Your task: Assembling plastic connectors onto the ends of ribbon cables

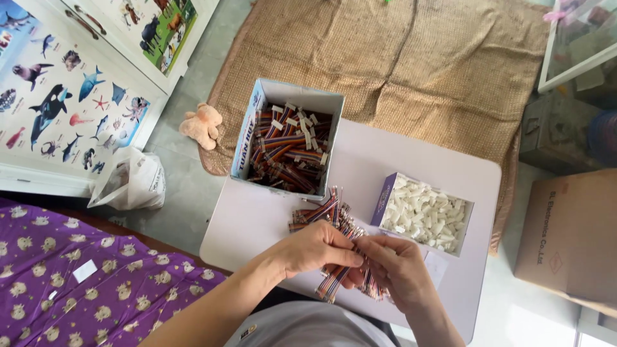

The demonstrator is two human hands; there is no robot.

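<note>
Left hand (315, 247) reaches in from lower left, fingertips pinched on bundle of multicoloured ribbon wires (334, 283). Right hand (395, 263) meets it, fingers curled round same bundle, above near edge of small pale lilac table (257, 218). Open box of white plastic connectors (424, 215) just right; grey cardboard box of wires (289, 144) at far edge.

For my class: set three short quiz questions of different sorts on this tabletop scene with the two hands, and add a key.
1. True or false: the box of white plastic pieces lies left of the box of striped wire bundles.
2. What do the left hand and right hand hold between them?
3. The soft toy lies on: A) the table B) the floor C) the mat

Key: 1 false; 2 a bundle of coloured wires; 3 B.
</note>
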